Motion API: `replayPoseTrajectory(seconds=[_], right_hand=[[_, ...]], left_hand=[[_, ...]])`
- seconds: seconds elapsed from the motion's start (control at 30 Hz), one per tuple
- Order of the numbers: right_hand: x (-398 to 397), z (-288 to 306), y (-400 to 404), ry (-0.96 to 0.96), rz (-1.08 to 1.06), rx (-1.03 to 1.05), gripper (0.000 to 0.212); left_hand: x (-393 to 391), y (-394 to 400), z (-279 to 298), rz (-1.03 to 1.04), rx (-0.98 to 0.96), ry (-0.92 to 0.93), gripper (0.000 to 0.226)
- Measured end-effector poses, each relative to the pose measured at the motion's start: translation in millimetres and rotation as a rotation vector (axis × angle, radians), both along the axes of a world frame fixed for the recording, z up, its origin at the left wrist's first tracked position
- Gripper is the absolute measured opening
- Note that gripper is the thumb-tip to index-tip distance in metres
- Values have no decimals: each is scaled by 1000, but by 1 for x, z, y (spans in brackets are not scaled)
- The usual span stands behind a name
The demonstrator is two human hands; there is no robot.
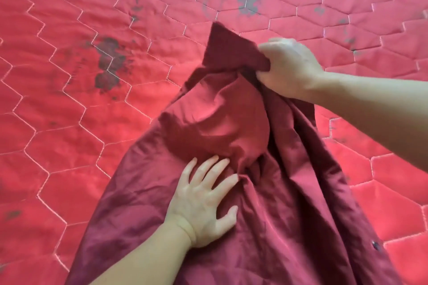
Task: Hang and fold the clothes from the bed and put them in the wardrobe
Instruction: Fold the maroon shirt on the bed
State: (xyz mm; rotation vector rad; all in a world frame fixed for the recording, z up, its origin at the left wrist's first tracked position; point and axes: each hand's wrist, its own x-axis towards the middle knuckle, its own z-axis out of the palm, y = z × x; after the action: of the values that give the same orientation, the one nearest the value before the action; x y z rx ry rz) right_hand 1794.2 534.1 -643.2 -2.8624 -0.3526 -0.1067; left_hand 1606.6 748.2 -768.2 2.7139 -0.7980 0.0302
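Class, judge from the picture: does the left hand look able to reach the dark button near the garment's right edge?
Probably yes. The left hand lies flat and free on the maroon garment, and only open cloth lies between it and the button; the right hand grips the cloth farther up.

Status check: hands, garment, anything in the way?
Left hand flat on maroon garment. Right hand grips its far end, lifted. Garment unfolded on bed quilt. Nothing obstructing.

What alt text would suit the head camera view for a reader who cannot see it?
A person's left hand presses flat on a dark red garment spread on a red quilted bedcover, while the right hand grips a bunched corner of it, lifted. Dark blotches mark the quilt, and a small dark button shows near the garment's edge.
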Motion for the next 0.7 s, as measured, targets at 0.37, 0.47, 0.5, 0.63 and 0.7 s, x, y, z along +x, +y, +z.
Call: replayPoseTrajectory(seconds=[0.37, 0.47, 0.5, 0.63, 0.7], right_hand=[[-270, -17, 32, -106, 307, -159, 32], [-319, -31, 45, -37, 262, -72, 33], [-332, -31, 48, -42, 260, -49, 32], [-379, -39, 55, 28, 305, 35, 24], [-396, -46, 54, 109, 205, 154, 20]], left_hand=[[-48, 25, 44, 889, -1341, 584, 24], [-87, 49, 78, 1083, -1627, 1225, 59], [-98, 56, 92, 1009, -1583, 1391, 76], [-129, 63, 97, 933, -1132, 1413, 47], [-139, 58, 89, 975, -965, 1222, 25]])
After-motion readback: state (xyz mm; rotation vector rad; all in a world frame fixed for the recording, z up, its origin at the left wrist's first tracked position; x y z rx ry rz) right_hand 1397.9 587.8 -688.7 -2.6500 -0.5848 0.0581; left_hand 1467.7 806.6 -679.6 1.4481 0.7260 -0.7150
